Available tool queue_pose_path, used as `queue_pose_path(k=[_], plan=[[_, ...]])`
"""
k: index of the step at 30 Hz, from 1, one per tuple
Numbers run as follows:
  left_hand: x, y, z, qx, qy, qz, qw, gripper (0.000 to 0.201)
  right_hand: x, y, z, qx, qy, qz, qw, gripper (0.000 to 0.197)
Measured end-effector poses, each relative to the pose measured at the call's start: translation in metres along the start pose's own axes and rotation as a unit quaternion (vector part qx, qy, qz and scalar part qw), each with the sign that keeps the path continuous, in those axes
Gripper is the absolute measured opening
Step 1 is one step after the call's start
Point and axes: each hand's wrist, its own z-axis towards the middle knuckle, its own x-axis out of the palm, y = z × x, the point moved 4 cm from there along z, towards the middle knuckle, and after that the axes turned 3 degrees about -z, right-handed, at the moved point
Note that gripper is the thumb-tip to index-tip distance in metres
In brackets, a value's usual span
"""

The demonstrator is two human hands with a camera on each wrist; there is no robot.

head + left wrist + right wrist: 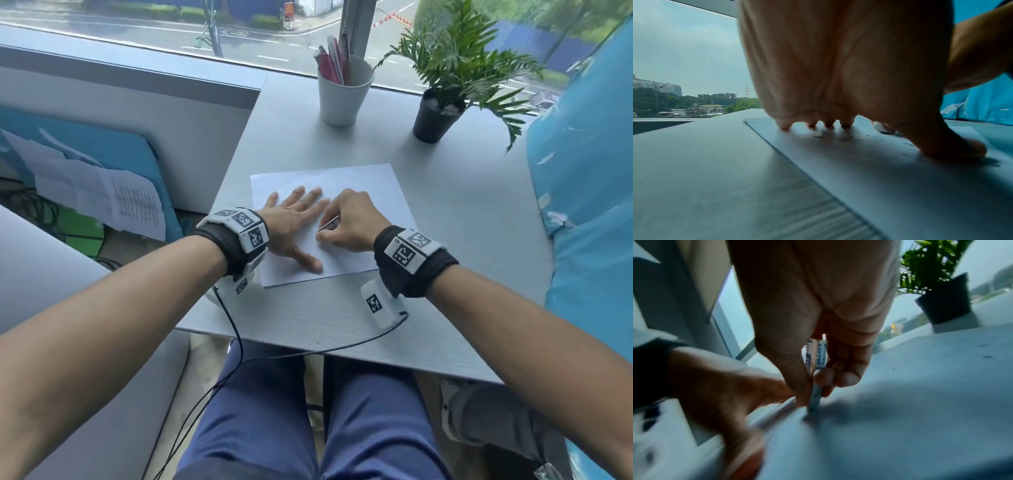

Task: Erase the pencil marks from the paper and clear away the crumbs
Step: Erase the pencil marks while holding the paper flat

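A white sheet of paper (370, 192) lies flat on the grey table (462, 274). My left hand (294, 222) presses on it with fingers spread straight, thumb (953, 146) toward me. My right hand (349, 219) pinches an eraser (329, 225) in a printed sleeve, its lower end touching the paper beside the left fingers. In the right wrist view the eraser (818, 369) stands nearly upright between thumb and fingers. Small dark crumbs (819, 136) lie on the paper (900, 186) near the left fingertips. Any pencil marks are hidden under the hands.
A white cup (342, 96) holding pens stands at the back of the table. A potted fern (442, 109) sits to its right by the window. Blue plastic sheeting (589, 205) borders the right edge. Cables hang over the near table edge onto my lap.
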Motion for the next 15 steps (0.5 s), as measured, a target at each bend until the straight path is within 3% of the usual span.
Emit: queue_pose_path(k=[4,8,12,15], plan=[[0.001,-0.002,0.001,-0.002,-0.009,0.002,1.0,0.135,-0.02,-0.024,0.014,0.073,-0.048,0.023,0.996,0.015],[0.001,-0.001,0.001,-0.004,-0.001,0.004,1.0,0.14,-0.001,0.001,-0.001,-0.018,0.037,-0.016,0.999,0.013],[0.0,-0.002,0.0,-0.01,-0.011,0.007,1.0,0.138,-0.025,-0.022,0.017,0.075,-0.039,0.031,0.996,0.015],[0.0,-0.001,0.001,-0.02,-0.013,0.013,1.0,0.14,-0.003,0.0,0.007,0.007,0.017,-0.003,1.0,0.007]])
